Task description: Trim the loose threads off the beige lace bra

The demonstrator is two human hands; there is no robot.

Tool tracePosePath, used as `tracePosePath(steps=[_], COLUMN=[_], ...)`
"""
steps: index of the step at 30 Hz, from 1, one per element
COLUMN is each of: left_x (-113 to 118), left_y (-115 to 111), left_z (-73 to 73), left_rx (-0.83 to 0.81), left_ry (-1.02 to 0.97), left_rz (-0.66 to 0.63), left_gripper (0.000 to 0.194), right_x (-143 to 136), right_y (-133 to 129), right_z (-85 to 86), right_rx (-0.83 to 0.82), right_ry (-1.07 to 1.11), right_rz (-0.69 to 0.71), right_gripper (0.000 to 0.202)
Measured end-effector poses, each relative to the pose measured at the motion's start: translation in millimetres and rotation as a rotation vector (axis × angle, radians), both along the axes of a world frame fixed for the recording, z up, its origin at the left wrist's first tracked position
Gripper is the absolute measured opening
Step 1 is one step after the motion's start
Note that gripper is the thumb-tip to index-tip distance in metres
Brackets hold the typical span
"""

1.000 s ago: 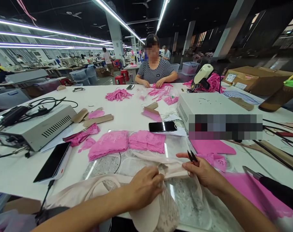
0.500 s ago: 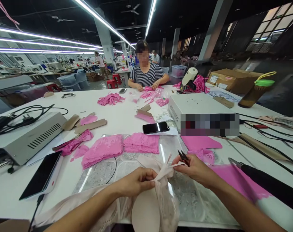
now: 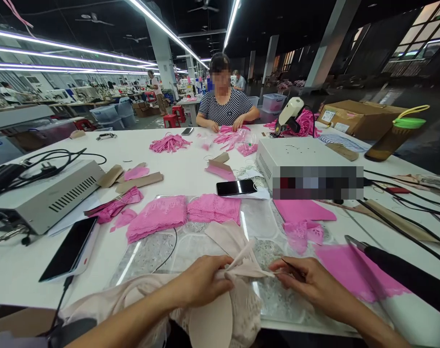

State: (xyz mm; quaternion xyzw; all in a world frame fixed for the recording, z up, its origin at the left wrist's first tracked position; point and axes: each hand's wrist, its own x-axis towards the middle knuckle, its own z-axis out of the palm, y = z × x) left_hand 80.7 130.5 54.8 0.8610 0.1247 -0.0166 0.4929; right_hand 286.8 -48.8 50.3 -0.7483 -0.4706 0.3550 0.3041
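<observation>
Pinching a pale garment taut for the snips

Pinching is the word for both hands. The left hand (image 3: 201, 285) is closed on a fold of the beige lace garment (image 3: 238, 263), bunching it at the near edge of the white table (image 3: 191, 169) so that one narrow strip stands free. The right hand (image 3: 307, 285) grips the far end of that strip, drawing it tight, and has small thread snips (image 3: 292, 270) tucked in the palm, blades pointing back along the strip, seemingly so no tool change is needed. The rest of the garment hangs off the table edge toward the person's lap, a padded cup (image 3: 211, 321) dangling below.

Pink lace pieces (image 3: 183, 215) lie stacked just beyond, within easy reach. A phone (image 3: 236, 187) rests behind them and another phone (image 3: 69, 249) lies off to the left, beside a grey machine box (image 3: 46, 195). Across the table a co-worker in a striped shirt (image 3: 225, 108) handles pink straps (image 3: 229, 135).
</observation>
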Motion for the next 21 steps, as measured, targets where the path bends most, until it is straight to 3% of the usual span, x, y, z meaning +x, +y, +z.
tracePosePath(steps=[3,7,9,11,13,15,17,21], left_x=[5.2,6.2,1.5,-4.7,-9.6,-11.4,-10.2,-4.8], left_y=[-0.9,8.0,6.1,-2.0,-12.1,-19.3,-22.4,-24.0], left_z=[0.7,2.2,1.4,-1.9,-6.3,-9.7,-11.3,-13.7], left_rx=[0.112,0.557,0.732,0.749,0.673,0.597,0.541,0.513], left_ry=[-0.011,-0.096,-0.089,-0.018,0.059,0.060,-0.007,-0.068], left_rz=[-0.031,0.216,0.201,0.039,-0.084,-0.078,-0.041,-0.065], left_gripper=[0.035,0.054,0.055,0.053,0.049,0.040,0.032,0.025], right_x=[3.5,10.1,13.2,17.7,23.1,26.6,25.1,5.6], right_y=[7.3,33.5,35.6,25.1,8.3,-4.4,-4.8,29.9], right_z=[-2.9,11.4,18.0,19.1,16.7,15.2,15.8,12.9], right_rx=[0.061,0.461,0.595,0.489,0.265,0.121,0.090,0.009], right_ry=[0.067,-0.062,-0.193,-0.300,-0.310,-0.268,-0.274,-0.418], right_rz=[-0.075,-0.091,-0.015,0.108,0.195,0.168,0.058,-0.008], right_gripper=[0.033,0.024,0.022,0.022,0.021,0.018,0.028,0.045])
